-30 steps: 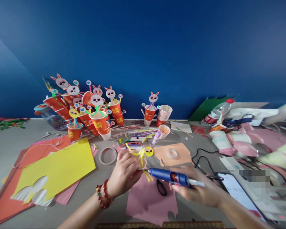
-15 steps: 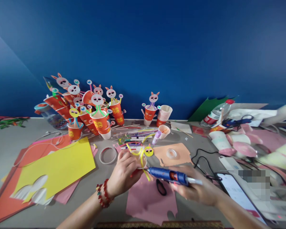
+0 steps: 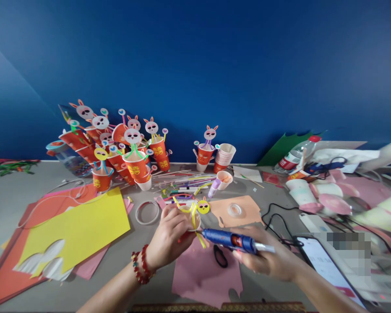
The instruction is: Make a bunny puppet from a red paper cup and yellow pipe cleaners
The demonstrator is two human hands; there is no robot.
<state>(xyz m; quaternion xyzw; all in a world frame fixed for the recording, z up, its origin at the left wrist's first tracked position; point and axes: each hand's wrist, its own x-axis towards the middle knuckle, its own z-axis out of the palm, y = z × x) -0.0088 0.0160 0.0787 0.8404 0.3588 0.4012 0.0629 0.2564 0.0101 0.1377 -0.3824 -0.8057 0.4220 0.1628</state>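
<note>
My left hand [image 3: 174,228] is closed around a paper cup [image 3: 195,222] that lies tipped, its mouth facing right. Yellow pipe cleaners [image 3: 193,211] bend out of the cup, and a yellow rabbit-face cutout [image 3: 203,207] sticks out at its right. In my right hand [image 3: 263,256] is a blue glue gun [image 3: 230,240], held level with a clear glue stick poking from its rear. The nozzle points left and meets the cup's rim area; whether it touches is hard to tell. Below them lie pink paper [image 3: 205,278] and black-handled scissors [image 3: 220,256].
Decorated red cups [image 3: 137,167] crowd the back left. A cup stack [image 3: 226,154] stands at back centre, near a glue stick tube [image 3: 214,188]. Yellow paper [image 3: 94,230] lies left beside a tape roll [image 3: 147,212]. A phone [image 3: 327,269], cables and a bottle [image 3: 296,154] occupy the right.
Almost nothing differs. Both hands, the cup and the glue gun keep their places, with only a very slight shift of the view.
</note>
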